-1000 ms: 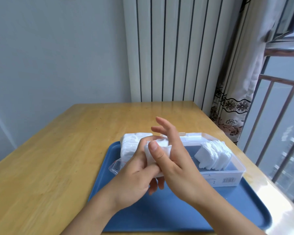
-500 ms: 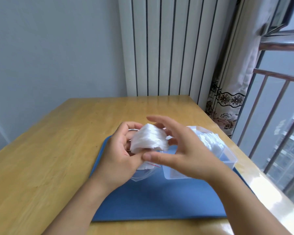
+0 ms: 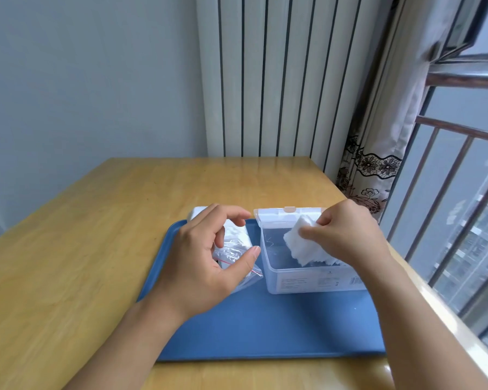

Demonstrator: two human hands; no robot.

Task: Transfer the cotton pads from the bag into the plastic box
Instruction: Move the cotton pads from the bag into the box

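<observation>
Right hand (image 3: 347, 235) pinches pads (image 3: 302, 244) over the box (image 3: 307, 280); lower them flat before easing the grip. Left hand (image 3: 206, 266) hovers, fingers loosely curled, empty.

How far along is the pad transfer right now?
Done: the plastic box stands open on the blue tray. In hand: the right hand holds a stack of cotton pads over the box. Left: more pads remain in the bag at the left hand.
</observation>
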